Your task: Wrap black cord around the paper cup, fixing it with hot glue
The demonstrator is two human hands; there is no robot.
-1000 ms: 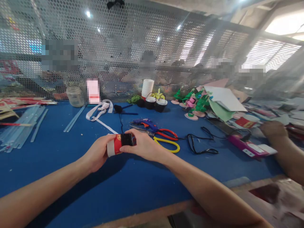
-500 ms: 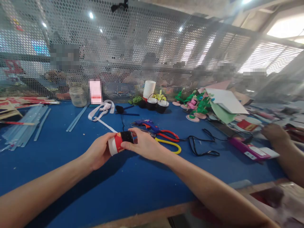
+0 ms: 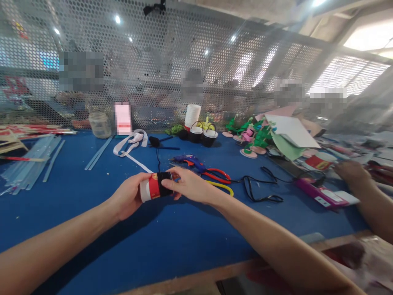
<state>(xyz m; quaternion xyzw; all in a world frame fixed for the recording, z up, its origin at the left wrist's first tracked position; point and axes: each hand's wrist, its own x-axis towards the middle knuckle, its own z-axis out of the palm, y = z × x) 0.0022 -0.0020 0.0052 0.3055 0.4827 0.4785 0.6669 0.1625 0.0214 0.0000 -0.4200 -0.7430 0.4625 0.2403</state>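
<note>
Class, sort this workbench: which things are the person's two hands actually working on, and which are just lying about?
In hand: paper cup, red and white, with a black band round it; left hand grips its white end, right hand the band.

Lying about: glue gun, scissors, glue sticks, white ribbon, stack of white cups, black cable, jar.

Strong daylight pours from a window point(image 3: 367, 35) above the right end of the mesh screen point(image 3: 172, 61), bleaching that corner; small lamps point(image 3: 118, 19) glint through the mesh. In front of the mesh the blue bench point(image 3: 70, 196) is evenly lit, with soft arm shadows, and the cup point(image 3: 153, 187) is sharp. Behind the mesh all is hazy; frame edges bow and smear.
</note>
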